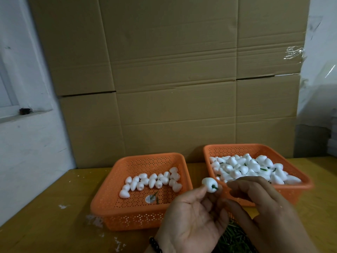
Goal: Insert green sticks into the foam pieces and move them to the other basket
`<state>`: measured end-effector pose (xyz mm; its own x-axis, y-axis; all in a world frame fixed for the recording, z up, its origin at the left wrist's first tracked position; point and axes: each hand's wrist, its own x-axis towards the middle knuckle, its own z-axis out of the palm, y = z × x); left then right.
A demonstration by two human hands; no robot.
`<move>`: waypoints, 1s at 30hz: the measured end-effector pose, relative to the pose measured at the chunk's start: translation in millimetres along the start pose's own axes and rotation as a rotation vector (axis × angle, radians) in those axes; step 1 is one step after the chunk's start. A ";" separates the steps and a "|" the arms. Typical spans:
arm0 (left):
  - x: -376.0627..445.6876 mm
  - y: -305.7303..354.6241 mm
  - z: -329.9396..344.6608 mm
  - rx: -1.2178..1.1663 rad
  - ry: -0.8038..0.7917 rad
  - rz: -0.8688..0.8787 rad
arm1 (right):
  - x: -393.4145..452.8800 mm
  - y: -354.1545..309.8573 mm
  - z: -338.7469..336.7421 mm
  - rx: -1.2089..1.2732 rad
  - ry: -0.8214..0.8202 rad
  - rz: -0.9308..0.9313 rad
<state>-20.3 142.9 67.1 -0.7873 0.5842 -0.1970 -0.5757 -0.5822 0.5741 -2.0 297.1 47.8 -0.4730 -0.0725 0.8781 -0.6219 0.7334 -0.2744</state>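
Note:
My left hand (191, 216) is raised palm up between the two baskets and pinches a white foam piece (207, 183) at its fingertips. A short green stick (214, 188) pokes out of that piece toward the right. My right hand (255, 196) hovers just right of it, fingers loosely curled, holding nothing I can see. The left orange basket (109, 207) holds several plain foam pieces (151, 181) and two loose green sticks (156, 197). The right orange basket (255, 148) is heaped with foam pieces (246, 168), some showing green sticks.
A pile of green sticks (235, 238) lies on the yellow table (45, 216) below my hands. Stacked cardboard boxes (173, 70) stand right behind the baskets. A white wall with a window ledge (23, 114) is at the left. White foam crumbs dot the table.

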 end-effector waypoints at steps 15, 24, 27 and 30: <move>1.4 -1.2 2.3 0.195 0.056 0.227 | -1.0 4.2 -0.1 -0.042 -0.007 -0.010; 11.1 -9.4 -4.2 0.616 0.278 0.609 | 2.4 -1.0 -4.6 -0.021 -0.094 -0.012; 9.7 -11.9 -5.5 0.767 0.311 0.703 | 2.2 0.5 -4.8 -0.057 -0.164 -0.030; 9.8 -13.6 -6.6 0.835 0.307 0.764 | 1.7 2.7 -3.2 -0.093 -0.189 -0.063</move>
<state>-21.7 152.8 52.0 -0.9518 0.0159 0.3063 0.3031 -0.1040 0.9473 -2.5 301.2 49.8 -0.5490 -0.2387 0.8010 -0.5977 0.7820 -0.1766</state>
